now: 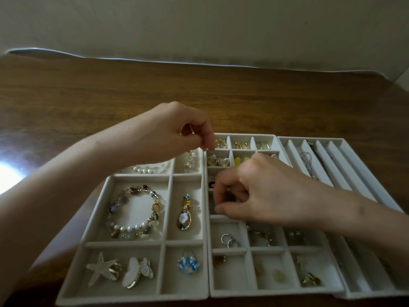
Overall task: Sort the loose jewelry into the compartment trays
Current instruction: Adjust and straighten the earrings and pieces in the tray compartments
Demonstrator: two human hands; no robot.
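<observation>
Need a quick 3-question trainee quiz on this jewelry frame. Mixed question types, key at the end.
1. True or false: the starfish clip lies in the middle tray.
2. Which tray does the right hand reach into? A left, B middle, C right.
3. What lies in the compartment just right of the beaded bracelet?
Key: 1 false, it is in the left tray. 2 B. 3 A gold pendant with blue stones.

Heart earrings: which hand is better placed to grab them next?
Left, probably: the left hand hovers with pinched fingers just beside the heart earrings; the right hand is busy, its fingers curled into a nearer compartment.
</observation>
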